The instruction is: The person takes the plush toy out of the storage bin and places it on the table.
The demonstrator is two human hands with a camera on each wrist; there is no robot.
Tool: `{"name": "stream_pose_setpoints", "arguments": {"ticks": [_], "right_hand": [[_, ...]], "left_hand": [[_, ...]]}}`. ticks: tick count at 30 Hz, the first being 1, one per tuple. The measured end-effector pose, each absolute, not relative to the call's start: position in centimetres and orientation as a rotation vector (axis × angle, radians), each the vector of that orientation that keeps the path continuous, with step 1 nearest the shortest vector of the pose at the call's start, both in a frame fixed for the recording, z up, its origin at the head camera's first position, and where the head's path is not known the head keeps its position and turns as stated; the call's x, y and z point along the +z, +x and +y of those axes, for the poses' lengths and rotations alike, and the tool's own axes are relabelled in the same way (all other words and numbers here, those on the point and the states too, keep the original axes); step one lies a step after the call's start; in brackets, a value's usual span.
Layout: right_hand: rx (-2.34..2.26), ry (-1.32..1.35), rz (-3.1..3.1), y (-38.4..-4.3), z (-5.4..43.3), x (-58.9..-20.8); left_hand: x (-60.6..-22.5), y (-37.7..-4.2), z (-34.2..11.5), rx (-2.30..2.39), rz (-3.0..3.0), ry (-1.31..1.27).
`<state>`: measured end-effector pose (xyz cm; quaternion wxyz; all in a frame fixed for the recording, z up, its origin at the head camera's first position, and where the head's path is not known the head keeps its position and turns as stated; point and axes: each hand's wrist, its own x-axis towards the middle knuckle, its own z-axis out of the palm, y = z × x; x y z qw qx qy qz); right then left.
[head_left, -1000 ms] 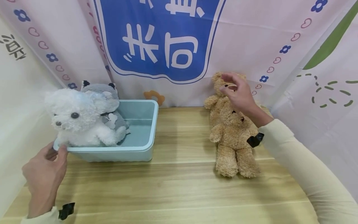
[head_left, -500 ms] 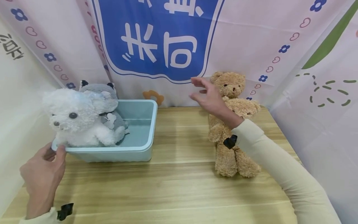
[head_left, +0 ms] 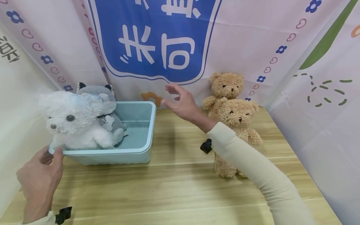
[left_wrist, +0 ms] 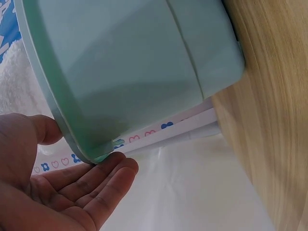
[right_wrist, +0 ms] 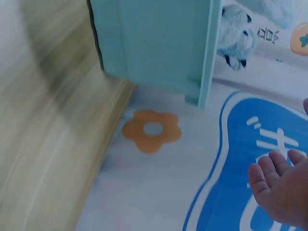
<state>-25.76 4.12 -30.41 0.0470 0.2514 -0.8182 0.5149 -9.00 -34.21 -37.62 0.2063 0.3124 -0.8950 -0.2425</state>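
Observation:
My left hand [head_left: 39, 179] grips the near left corner of a pale blue plastic bin [head_left: 107, 152], thumb over the rim and fingers below it, as the left wrist view shows. Inside the bin sit a fluffy white plush animal [head_left: 70, 122] and, behind it, a grey plush animal [head_left: 91, 89] with black-tipped ears. My right hand [head_left: 182, 104] hovers with nothing in it between the bin and two brown teddy bears, thumb and fingers spread apart. The front teddy bear [head_left: 237, 114] is partly hidden by my right sleeve; the back teddy bear [head_left: 226, 86] leans near the rear cloth.
The bin and bears stand on a wood-grain table [head_left: 168, 187]. A printed cloth [head_left: 239, 40] with a blue panel hangs right behind it, and pale printed cloths close off both sides. The bin's right half shows its bare floor.
My right hand has swept left from in front of the teddy bears toward the bin, uncovering the bears' faces. The left hand keeps its grip on the bin corner. The head view has shifted slightly.

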Motion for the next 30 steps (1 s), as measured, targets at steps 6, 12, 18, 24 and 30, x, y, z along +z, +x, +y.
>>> {"name": "stream_pose_setpoints", "arguments": {"ticks": [6, 12, 18, 24, 30], "right_hand": [[1.611, 0.809, -2.506, -25.2, 1.7, -30.8], [1.625, 0.866, -2.533, -24.8, -0.5, -31.3], [1.618, 0.925, -2.544, -24.2, -2.2, -31.5], [1.635, 0.949, -2.523, -23.7, -3.4, -31.6], [1.623, 0.972, -2.560, -23.1, -4.6, -31.5]], "left_hand": [[-37.4, -9.1, -34.3, -0.664, -2.489, 0.875], [-37.4, -9.1, -34.3, -0.654, -2.493, 0.878], [-37.5, -9.0, -34.0, -0.661, -2.507, 0.900], [-37.4, -9.1, -34.2, -0.678, -2.530, 0.890], [-37.5, -9.1, -34.2, -0.680, -2.535, 0.908]]}}
